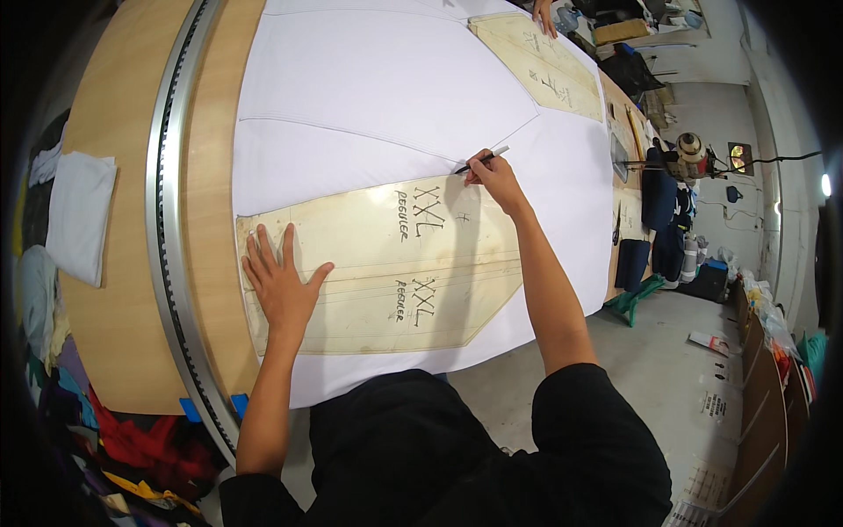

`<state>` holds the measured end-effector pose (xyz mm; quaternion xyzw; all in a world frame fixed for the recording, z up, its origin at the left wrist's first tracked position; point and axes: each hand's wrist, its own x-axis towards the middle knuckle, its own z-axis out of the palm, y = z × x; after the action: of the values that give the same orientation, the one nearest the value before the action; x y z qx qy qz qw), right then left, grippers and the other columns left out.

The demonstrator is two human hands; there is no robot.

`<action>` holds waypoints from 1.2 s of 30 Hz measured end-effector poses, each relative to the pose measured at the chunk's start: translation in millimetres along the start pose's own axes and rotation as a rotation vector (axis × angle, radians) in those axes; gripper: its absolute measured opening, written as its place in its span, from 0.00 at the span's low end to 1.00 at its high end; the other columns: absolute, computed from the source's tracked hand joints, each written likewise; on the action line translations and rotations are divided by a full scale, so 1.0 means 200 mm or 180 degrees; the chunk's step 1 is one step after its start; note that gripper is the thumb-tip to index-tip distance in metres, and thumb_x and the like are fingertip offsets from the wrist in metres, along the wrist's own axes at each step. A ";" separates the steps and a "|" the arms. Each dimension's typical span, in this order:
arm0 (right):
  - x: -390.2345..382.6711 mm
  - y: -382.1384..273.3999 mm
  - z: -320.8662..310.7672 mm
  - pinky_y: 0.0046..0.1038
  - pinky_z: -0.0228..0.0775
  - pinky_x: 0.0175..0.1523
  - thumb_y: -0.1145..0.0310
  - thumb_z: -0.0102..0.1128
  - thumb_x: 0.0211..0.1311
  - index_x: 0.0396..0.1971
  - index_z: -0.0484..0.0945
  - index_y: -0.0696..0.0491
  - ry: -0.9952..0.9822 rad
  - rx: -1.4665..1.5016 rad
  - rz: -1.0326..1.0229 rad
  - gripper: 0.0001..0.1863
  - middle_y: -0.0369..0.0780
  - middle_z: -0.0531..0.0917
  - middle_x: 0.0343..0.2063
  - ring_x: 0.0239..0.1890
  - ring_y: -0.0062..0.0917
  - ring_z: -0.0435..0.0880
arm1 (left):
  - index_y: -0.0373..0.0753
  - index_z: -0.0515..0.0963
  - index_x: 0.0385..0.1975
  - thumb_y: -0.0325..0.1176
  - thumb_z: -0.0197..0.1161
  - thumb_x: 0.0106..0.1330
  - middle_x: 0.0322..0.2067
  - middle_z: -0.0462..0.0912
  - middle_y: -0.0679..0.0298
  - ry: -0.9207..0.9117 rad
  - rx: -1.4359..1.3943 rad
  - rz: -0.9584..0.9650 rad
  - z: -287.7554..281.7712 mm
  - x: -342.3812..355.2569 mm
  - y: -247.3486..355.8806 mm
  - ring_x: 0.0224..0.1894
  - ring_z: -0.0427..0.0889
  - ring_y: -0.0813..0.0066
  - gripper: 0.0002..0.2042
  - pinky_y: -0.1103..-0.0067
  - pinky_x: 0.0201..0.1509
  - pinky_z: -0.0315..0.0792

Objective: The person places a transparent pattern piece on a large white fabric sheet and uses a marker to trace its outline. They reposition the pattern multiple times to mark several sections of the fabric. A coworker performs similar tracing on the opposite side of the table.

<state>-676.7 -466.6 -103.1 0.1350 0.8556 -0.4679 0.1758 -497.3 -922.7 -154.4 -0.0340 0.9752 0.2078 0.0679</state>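
Note:
A large cream pattern template [360, 303] with handwritten markings lies flat on white fabric [351, 70] near me. My left hand [283, 281] is spread over the template's left end, fingers apart and pressing down. Between the fingers of my right hand [496, 182] is a dark pen [483, 160] with a pale end, its tip at the template's far edge. Drawn lines run across the fabric beyond that edge. Farther off, a second cream template [544, 70] rests on the fabric, with another person's hand [544, 16] at its far end.
A metal rail [162, 176] with a dark slotted strip crosses the wooden table [105, 334] on the left. Folded white cloth [81, 218] sits at the table's left edge. Coloured fabric [158, 448] is heaped below left. A dark cloth roll [659, 198] stands at the right.

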 end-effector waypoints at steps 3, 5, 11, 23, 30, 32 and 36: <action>0.02 0.10 -0.06 0.31 0.88 0.53 0.67 0.60 0.86 0.46 0.80 0.59 0.0162 0.0079 -0.0029 0.10 0.39 0.88 0.35 0.39 0.24 0.89 | 0.54 0.61 0.89 0.73 0.72 0.68 0.90 0.43 0.48 -0.0017 -0.0001 -0.0004 -0.01 0.01 0.01 0.91 0.36 0.40 0.53 0.39 0.91 0.36; 0.03 0.13 -0.06 0.31 0.88 0.53 0.67 0.60 0.86 0.46 0.80 0.59 0.0264 0.0131 -0.0034 0.10 0.39 0.88 0.35 0.39 0.24 0.89 | 0.55 0.60 0.89 0.73 0.72 0.68 0.91 0.43 0.49 -0.0043 0.0000 -0.0037 0.00 0.00 0.01 0.92 0.36 0.40 0.53 0.39 0.91 0.36; -0.01 0.16 -0.05 0.31 0.87 0.52 0.67 0.60 0.86 0.47 0.81 0.59 0.0465 0.0212 -0.0036 0.10 0.40 0.88 0.35 0.39 0.24 0.89 | 0.54 0.61 0.89 0.72 0.73 0.69 0.91 0.42 0.49 0.0134 0.0027 0.0081 0.02 -0.02 -0.01 0.92 0.37 0.41 0.53 0.39 0.91 0.36; -0.73 0.21 -0.17 0.37 0.88 0.61 0.63 0.59 0.88 0.53 0.80 0.60 0.1372 0.1574 -0.0247 0.13 0.41 0.87 0.39 0.46 0.29 0.90 | 0.51 0.58 0.90 0.64 0.69 0.76 0.90 0.45 0.44 0.0163 0.0220 0.0255 0.05 -0.02 0.00 0.91 0.38 0.35 0.47 0.38 0.90 0.37; -1.59 0.70 -0.05 0.31 0.80 0.66 0.62 0.60 0.90 0.54 0.81 0.61 0.0827 0.0746 0.0357 0.15 0.42 0.89 0.45 0.51 0.26 0.91 | 0.46 0.65 0.86 0.54 0.67 0.80 0.90 0.51 0.47 -0.0004 -0.0137 0.1279 0.14 -0.09 0.26 0.90 0.45 0.36 0.39 0.38 0.90 0.42; -1.75 0.79 0.02 0.31 0.79 0.67 0.63 0.60 0.89 0.55 0.82 0.61 0.0685 0.0883 0.0390 0.15 0.42 0.90 0.47 0.53 0.26 0.90 | 0.45 0.68 0.84 0.52 0.67 0.80 0.90 0.53 0.50 -0.0139 -0.0280 0.1689 0.18 -0.19 0.47 0.90 0.47 0.37 0.37 0.39 0.90 0.44; -1.87 0.88 0.11 0.32 0.78 0.66 0.65 0.61 0.88 0.54 0.83 0.61 0.0404 0.0764 0.0175 0.13 0.41 0.91 0.48 0.55 0.25 0.89 | 0.46 0.70 0.83 0.49 0.69 0.78 0.90 0.53 0.52 -0.0582 -0.0497 0.2233 0.29 -0.43 0.90 0.90 0.49 0.38 0.36 0.40 0.90 0.46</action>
<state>-265.0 -416.5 -86.5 0.2077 0.7988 -0.5524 0.1167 -421.5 -732.2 -121.3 0.3160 0.8986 0.2945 0.0766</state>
